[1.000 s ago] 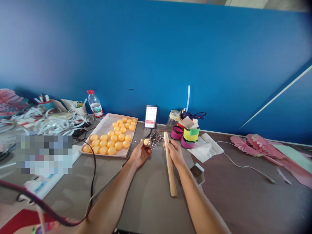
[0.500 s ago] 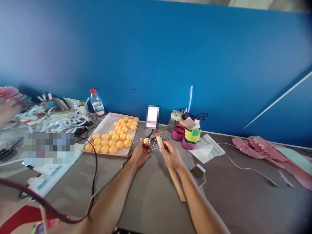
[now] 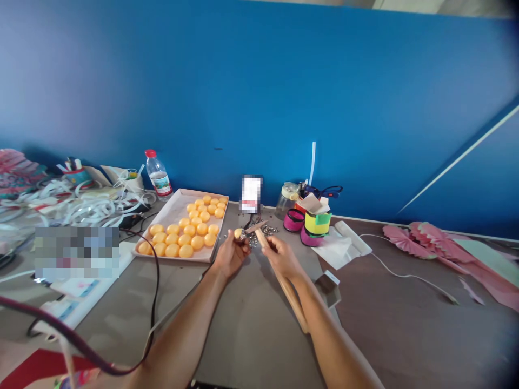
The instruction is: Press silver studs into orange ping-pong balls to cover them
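Note:
My left hand is closed, pinching a small pale-yellow ball with something silvery at its right side, too small to make out. The fingers of my right hand are wrapped round the upper wooden handle of a hammer. Its narrow metal head points left, with the tip at or very near the ball; I cannot tell whether they touch. Behind both hands lies a pile of small shiny metal pieces. To the left, a shallow white tray holds several orange-yellow balls.
A water bottle stands behind the tray. Right of the metal pieces are a clear jar and bright fabric-covered holders. White strips and dark cables lie left. Pink pleated paper lies far right.
The hammer head has dipped slightly down toward the ball in my left hand. Another person's hand at the far left has gone out of view. The whole view has shifted a little.

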Demonstrator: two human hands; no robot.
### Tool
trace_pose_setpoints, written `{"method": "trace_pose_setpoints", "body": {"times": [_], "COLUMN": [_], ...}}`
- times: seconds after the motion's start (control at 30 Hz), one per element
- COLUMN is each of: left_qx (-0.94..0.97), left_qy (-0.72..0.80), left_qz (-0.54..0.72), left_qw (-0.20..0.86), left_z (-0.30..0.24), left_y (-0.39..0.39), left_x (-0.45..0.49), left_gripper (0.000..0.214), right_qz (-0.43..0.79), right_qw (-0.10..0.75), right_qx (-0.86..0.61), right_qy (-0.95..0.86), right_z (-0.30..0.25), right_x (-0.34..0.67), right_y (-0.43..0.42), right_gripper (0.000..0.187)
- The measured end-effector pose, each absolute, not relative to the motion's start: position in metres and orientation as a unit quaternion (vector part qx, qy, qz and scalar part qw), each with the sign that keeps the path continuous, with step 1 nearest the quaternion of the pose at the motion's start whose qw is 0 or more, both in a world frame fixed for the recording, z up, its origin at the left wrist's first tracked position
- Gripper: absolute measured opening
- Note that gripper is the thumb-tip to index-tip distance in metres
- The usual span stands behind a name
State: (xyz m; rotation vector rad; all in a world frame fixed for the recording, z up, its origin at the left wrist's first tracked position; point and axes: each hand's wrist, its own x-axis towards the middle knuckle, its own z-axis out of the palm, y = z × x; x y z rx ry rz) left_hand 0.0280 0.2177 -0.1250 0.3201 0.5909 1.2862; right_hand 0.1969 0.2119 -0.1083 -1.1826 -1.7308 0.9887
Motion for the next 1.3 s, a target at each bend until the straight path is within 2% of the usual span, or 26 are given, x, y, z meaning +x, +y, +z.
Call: {"method": "trace_pose_setpoints", "body": {"times": [0.13,0.3,0.53,0.67,0.73,0.93,1.13,1.3], "left_qx": [0.154,0.15,0.147,0.153,0.156,0.172,0.166,0.176], "left_qy": [0.259,0.26,0.257,0.259,0.261,0.255,0.278,0.281], "left_qz": [0.57,0.59,0.597,0.597,0.596,0.595,0.592,0.589], "left_qw": [0.764,0.75,0.746,0.744,0.743,0.742,0.738,0.737], "left_z": [-0.126,-0.126,-0.127,-0.128,-0.128,-0.129,-0.13,-0.13], "left_y": [0.216,0.217,0.218,0.219,0.219,0.219,0.219,0.218], "left_x": [0.026,0.024,0.024,0.023,0.023,0.024,0.026,0.028], "left_gripper": [0.043,0.042,0.036,0.033,0.031,0.031,0.03,0.029], "right_qz": [0.314,0.262,0.195,0.081,0.065,0.098,0.074,0.061], "right_qw": [0.401,0.315,0.259,0.237,0.21,0.117,0.18,0.232], "right_qx": [-0.541,-0.623,-0.642,-0.604,-0.549,-0.453,-0.461,-0.466], "right_qy": [-0.669,-0.667,-0.695,-0.756,-0.806,-0.878,-0.866,-0.852], "right_z": [-0.122,-0.139,-0.143,-0.137,-0.134,-0.135,-0.135,-0.136], "right_x": [0.212,0.219,0.214,0.208,0.203,0.191,0.189,0.189], "right_y": [0.227,0.238,0.234,0.226,0.221,0.216,0.219,0.22], "right_gripper": [0.016,0.018,0.022,0.046,0.054,0.05,0.028,0.021]}}
